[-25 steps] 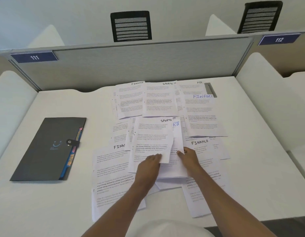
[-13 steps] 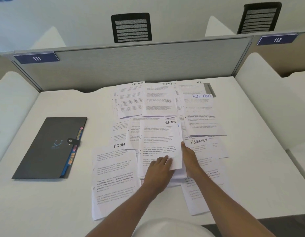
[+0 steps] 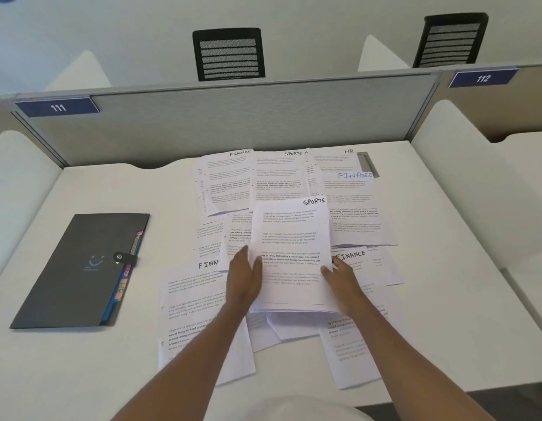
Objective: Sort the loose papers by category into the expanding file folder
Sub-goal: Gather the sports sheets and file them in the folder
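Head view, left hand [image 3: 244,273] and right hand [image 3: 339,275] gripping either side edge of a SPORTS-headed stack [image 3: 292,253], amid loose papers [image 3: 200,314] on the white desk [image 3: 446,284] (headings FINANCE, HR), closed dark expanding file folder [image 3: 81,268] well left.

So the white desk [image 3: 81,375] fills most of the lower frame, with a grey cubicle divider panel [image 3: 248,123] running across the middle behind it. There's a blue "111" number tag [image 3: 57,107] clipped at the panel's left end, and a matching "112" tag [image 3: 482,78] at upper right on the next booth's panel. A small grey cable slot [image 3: 368,164] sits in the desk near the back, right of center. White curved side partitions [image 3: 452,183] flank the desk on both sides. Beyond the divider, two black mesh chair backs poke up, one at top center [image 3: 229,54], one at top right [image 3: 452,40].
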### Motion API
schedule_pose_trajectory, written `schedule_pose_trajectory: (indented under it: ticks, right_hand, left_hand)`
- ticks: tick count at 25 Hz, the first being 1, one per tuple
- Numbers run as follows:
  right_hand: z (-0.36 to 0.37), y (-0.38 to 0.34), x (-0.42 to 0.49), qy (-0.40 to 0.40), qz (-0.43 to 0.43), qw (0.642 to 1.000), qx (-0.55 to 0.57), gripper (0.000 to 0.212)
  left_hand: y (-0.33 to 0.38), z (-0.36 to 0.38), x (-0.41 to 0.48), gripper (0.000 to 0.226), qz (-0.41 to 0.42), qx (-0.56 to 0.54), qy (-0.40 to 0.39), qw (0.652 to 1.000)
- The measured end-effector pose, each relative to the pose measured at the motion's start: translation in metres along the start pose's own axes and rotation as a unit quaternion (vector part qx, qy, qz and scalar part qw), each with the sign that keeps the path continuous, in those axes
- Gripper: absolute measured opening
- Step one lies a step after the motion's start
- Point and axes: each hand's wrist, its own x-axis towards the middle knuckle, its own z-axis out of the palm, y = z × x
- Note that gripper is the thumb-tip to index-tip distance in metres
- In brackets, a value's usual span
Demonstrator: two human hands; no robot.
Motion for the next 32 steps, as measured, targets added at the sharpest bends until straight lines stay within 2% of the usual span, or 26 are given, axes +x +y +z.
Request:
schedule_pose_trajectory:
  ticks: [3,6,8,10,15,20,26,29,32]
  right_hand:
    - [0.009,-0.007,0.006,-0.025,0.003,1.0,0.017,0.029]
    - [0.02,-0.014,0.015,-0.055,0.001,0.998,0.011,0.029]
    - [0.028,-0.023,0.022,-0.069,-0.001,0.997,-0.017,0.025]
    - [0.036,-0.036,0.031,-0.062,-0.014,0.995,-0.071,0.019]
    - [0.055,-0.075,0.076,0.073,-0.092,0.978,-0.171,0.023]
    - [0.069,-0.119,0.144,0.127,-0.119,0.956,-0.238,0.033]
    - [0.091,-0.132,0.195,0.153,-0.043,0.908,-0.388,0.064]
    - [0.104,-0.129,0.205,0.168,-0.021,0.888,-0.428,0.069]
    - [0.111,-0.13,0.209,0.187,-0.002,0.887,-0.422,0.069]
  left_hand:
    - [-0.004,-0.015,0.023,0.048,-0.1,-0.157,-0.022,0.982]
    - [-0.014,-0.026,0.038,0.018,-0.182,-0.328,-0.036,0.926]
    - [-0.018,-0.032,0.04,0.014,-0.209,-0.37,-0.04,0.904]
    - [-0.027,-0.033,0.045,0.016,-0.223,-0.371,-0.029,0.901]
    - [-0.058,-0.024,0.058,0.015,-0.258,-0.36,-0.011,0.896]
    - [-0.072,-0.018,0.054,0.011,-0.236,-0.344,-0.014,0.909]
    - [-0.074,-0.018,0.053,0.016,-0.22,-0.343,-0.02,0.913]
    - [-0.073,-0.017,0.053,0.017,-0.218,-0.341,-0.019,0.914]
    - [-0.074,-0.017,0.052,0.019,-0.215,-0.349,-0.021,0.912]
